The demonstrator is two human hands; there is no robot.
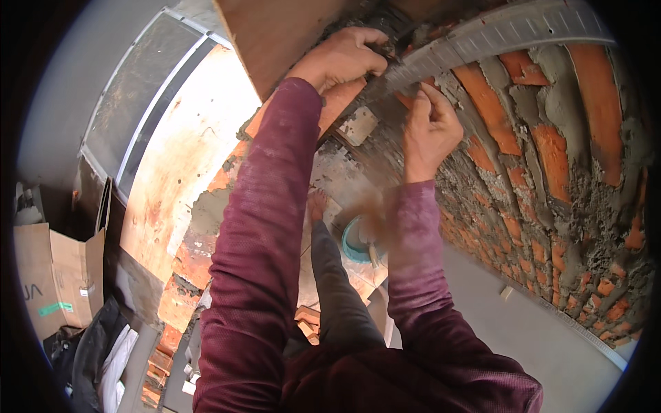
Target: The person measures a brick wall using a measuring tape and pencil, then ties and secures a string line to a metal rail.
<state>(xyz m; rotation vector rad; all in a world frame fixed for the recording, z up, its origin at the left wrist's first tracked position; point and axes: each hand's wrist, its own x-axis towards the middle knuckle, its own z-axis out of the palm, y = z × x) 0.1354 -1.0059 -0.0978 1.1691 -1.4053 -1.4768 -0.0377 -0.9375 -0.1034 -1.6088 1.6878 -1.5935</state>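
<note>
My left hand (pixel 344 58) reaches up to the wet mortar beside a brick (pixel 342 103), thumb and forefinger apart, with nothing seen between them. Lower and to the right, my right hand (pixel 432 131) is closed in a pinch. Orange brick colour shows around its fingertips; I cannot tell whether that is a held chip or the wall behind. A perforated grey metal strip (pixel 496 43) curves across the top, its near end close to both hands. Right of my hands stands the brick wall (pixel 551 162), its joints smeared with grey mortar.
A wooden board (pixel 268 38) juts in above my left forearm. Below lie a teal bucket (pixel 357 241) and several loose bricks (pixel 308 322) near my legs. At left are a window (pixel 141 89), a mortar-spotted wooden panel (pixel 182 151) and an open cardboard box (pixel 65 272).
</note>
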